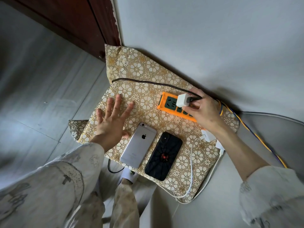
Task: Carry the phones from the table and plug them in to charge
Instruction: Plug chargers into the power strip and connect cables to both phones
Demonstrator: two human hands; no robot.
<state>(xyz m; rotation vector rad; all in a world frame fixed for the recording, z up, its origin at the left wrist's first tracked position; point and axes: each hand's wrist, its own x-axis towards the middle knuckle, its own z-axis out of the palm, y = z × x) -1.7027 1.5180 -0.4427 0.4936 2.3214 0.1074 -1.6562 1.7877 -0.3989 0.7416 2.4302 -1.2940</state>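
Two phones lie face down side by side on a small table under a floral cloth [148, 76]: a silver phone [138, 146] on the left and a black phone [163, 156] with a red spider on its case. My right hand [203, 111] holds a white charger block [183, 100] with a dark braided cable [144, 83] against the orange power strip [166, 104]. My left hand [111, 120] hovers flat with fingers spread, left of the silver phone, its thumb by the phone's top corner.
A second white charger [207, 135] with a white cable [191, 168] lies right of the black phone. A blue and yellow cord [256, 137] runs from the strip along the wall. A dark wooden door [72, 22] stands at the back left, tiled floor to the left.
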